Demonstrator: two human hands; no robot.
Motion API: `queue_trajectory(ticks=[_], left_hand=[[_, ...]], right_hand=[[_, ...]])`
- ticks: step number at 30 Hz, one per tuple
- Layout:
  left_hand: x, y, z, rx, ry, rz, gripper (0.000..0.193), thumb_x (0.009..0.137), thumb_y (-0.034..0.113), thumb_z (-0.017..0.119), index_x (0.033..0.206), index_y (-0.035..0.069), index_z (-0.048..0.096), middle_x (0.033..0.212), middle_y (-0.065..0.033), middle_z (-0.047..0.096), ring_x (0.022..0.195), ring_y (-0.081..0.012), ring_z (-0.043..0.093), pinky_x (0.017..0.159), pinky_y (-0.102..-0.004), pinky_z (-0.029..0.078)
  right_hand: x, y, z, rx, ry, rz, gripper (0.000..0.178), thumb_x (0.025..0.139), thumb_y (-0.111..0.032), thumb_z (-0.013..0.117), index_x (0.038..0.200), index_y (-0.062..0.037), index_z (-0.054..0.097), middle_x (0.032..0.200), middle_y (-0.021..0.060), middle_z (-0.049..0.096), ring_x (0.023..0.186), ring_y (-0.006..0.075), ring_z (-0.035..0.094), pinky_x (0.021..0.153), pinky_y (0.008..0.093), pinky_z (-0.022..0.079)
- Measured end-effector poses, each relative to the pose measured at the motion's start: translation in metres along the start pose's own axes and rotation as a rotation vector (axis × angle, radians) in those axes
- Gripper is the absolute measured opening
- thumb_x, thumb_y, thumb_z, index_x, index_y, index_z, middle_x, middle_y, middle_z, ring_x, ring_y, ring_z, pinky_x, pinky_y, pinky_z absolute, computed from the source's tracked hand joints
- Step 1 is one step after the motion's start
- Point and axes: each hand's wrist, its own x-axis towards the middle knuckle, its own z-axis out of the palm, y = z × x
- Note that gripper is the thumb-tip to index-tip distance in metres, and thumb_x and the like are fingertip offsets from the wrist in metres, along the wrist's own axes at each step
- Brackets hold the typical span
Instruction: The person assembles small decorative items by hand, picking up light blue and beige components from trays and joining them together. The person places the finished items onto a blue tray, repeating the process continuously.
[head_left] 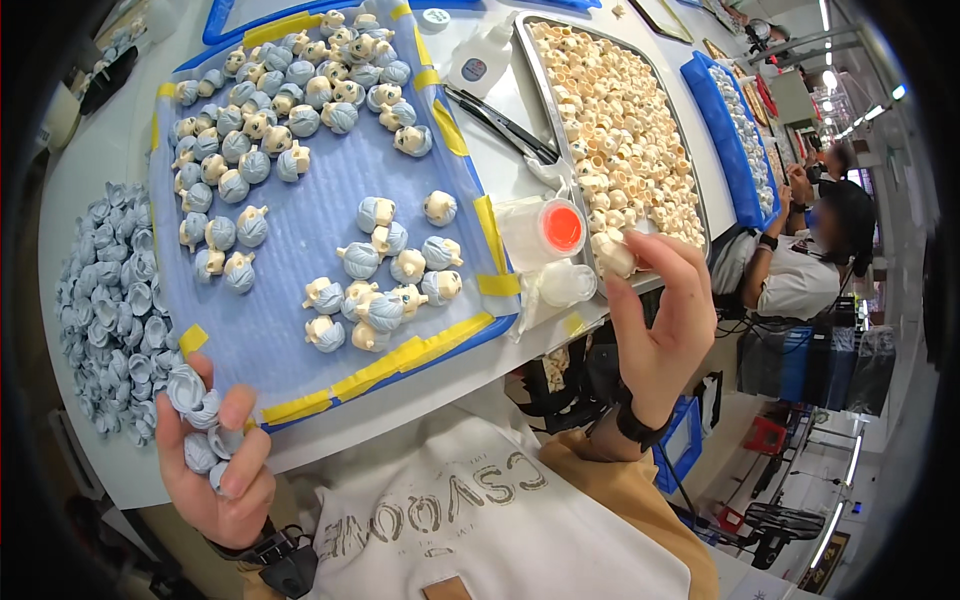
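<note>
My left hand, at the lower left, is closed around several pale blue doll hair pieces, hollow and shell-like. A heap of the same hair pieces lies beyond it on the table. My right hand pinches a cream doll head piece between thumb and fingertips, over the near edge of a metal tray full of hollow cream pieces. Between my hands is a lined blue tray, edged with yellow tape. Small doll heads with blue hair cover its far part, with a looser group nearer me.
A white squeeze bottle and black tweezers lie between the trays. Nearer me stand a clear tub with a red-orange disc and a small translucent cup. At right, another blue tray holds parts; a co-worker sits beyond.
</note>
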Motion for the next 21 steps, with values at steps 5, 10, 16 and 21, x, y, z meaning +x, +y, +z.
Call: queue_trajectory(ticks=[5,10,16,21], left_hand=[[0.0,-0.003,-0.009,0.142,-0.093,0.069,0.04,0.098,0.039,0.033,0.125,0.009,0.031,0.093,-0.0147,0.043,0.055,-0.0202,0.046,0.037,-0.025,0.036],[-0.005,-0.005,-0.011,0.29,-0.096,0.158,0.038,0.097,0.035,0.038,0.121,0.006,0.031,0.087,-0.0154,0.045,0.047,-0.0167,0.044,0.034,-0.0235,0.032],[-0.004,-0.006,-0.013,0.307,-0.111,0.17,0.038,0.097,0.033,0.041,0.121,0.006,0.031,0.084,-0.0151,0.045,0.045,-0.0148,0.042,0.033,-0.0226,0.03],[-0.003,-0.001,-0.018,0.403,-0.221,0.131,0.04,0.098,0.03,0.038,0.129,0.008,0.028,0.084,-0.0104,0.041,0.048,-0.0152,0.039,0.038,-0.025,0.031]], right_hand=[[0.003,0.011,0.006,-0.09,-0.072,-0.071,0.03,0.067,0.005,0.071,0.095,-0.0028,0.063,0.092,0.0102,0.061,0.079,0.0228,0.061,0.066,0.0293,0.049],[0.004,0.015,0.007,-0.082,-0.089,-0.131,0.029,0.066,0.006,0.071,0.093,-0.0026,0.062,0.091,0.0101,0.062,0.079,0.0246,0.061,0.066,0.0302,0.049],[0.004,0.017,0.008,-0.095,-0.086,-0.151,0.029,0.066,0.005,0.072,0.092,-0.002,0.062,0.088,0.0108,0.062,0.078,0.0255,0.061,0.065,0.0307,0.049],[0.002,0.012,0.006,-0.108,-0.116,-0.048,0.027,0.067,0.0,0.074,0.09,-0.001,0.06,0.085,0.0114,0.062,0.074,0.0235,0.06,0.062,0.0299,0.048]])
